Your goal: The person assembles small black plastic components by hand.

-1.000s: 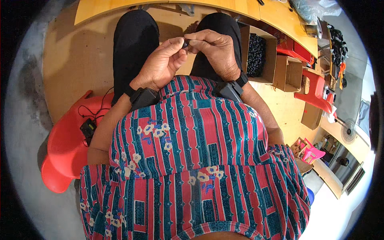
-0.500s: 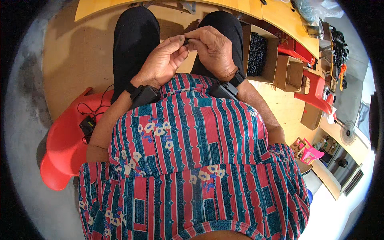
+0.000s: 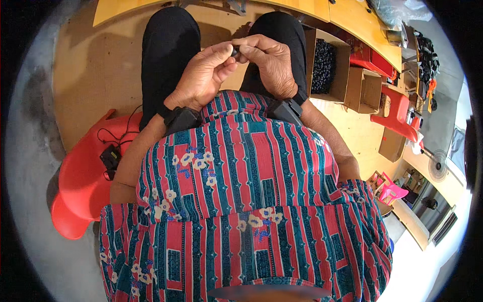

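Between my two hands, above my knees, is a small black part (image 3: 235, 52), too small to tell its kind. My left hand (image 3: 204, 75) pinches it between thumb and index finger, the other fingers curled below. From the right, my right hand (image 3: 271, 63) closes thumb and fingertips on the same part, so the fingertips of both hands nearly meet. The fingers cover most of the part. A black band with a dark box sits on each wrist.
A yellow table (image 3: 282, 6) runs across the far side. At right stand a cardboard box (image 3: 342, 65) full of small black pieces, another cardboard box (image 3: 370, 90), a red stool (image 3: 395, 113) and a fan (image 3: 437, 165). A red chair (image 3: 80, 181) with a black cabled device is at left.
My right hand has turned slightly, its thumb now pressing nearer the part's side. More of the black part shows between the fingertips. The left hand has hardly moved.
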A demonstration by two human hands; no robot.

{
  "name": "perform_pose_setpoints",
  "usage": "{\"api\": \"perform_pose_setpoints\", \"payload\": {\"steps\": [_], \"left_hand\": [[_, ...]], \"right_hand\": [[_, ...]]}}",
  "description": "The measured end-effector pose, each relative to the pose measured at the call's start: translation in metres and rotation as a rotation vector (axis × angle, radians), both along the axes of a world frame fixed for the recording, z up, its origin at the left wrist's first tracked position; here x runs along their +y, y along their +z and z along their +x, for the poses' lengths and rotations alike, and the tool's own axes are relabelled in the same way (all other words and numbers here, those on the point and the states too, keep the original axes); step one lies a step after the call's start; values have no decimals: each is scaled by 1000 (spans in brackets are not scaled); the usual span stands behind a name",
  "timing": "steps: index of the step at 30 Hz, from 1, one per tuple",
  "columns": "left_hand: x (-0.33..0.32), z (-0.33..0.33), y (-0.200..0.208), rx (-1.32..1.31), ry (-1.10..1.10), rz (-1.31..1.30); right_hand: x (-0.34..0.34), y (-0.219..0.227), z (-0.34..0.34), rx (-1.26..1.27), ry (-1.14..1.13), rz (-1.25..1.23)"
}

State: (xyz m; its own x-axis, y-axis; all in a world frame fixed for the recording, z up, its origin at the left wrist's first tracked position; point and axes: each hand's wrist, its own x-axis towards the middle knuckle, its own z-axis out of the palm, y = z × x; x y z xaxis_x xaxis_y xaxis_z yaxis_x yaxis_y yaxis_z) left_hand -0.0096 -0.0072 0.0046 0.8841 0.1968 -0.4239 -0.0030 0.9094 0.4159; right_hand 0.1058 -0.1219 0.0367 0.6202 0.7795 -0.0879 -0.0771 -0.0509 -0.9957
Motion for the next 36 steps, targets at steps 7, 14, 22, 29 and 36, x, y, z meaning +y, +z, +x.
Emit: {"api": "perform_pose_setpoints", "payload": {"steps": [7, 14, 22, 29, 36], "left_hand": [[5, -1, 0, -57, -50, 70], [8, -3, 0, -175, -29, 307], [10, 0, 5, -229, 9, 637], [12, 1, 2, -228, 41, 671], [14, 0, 15, -309, 66, 767]], "right_hand": [[-3, -7, 3, 575, -10, 110], [-6, -5, 9, 731, 188, 156], [-7, 15, 4, 666, 226, 52], [-3, 12, -4, 686, 105, 109], [-2, 9, -7, 592, 97, 254]]}}
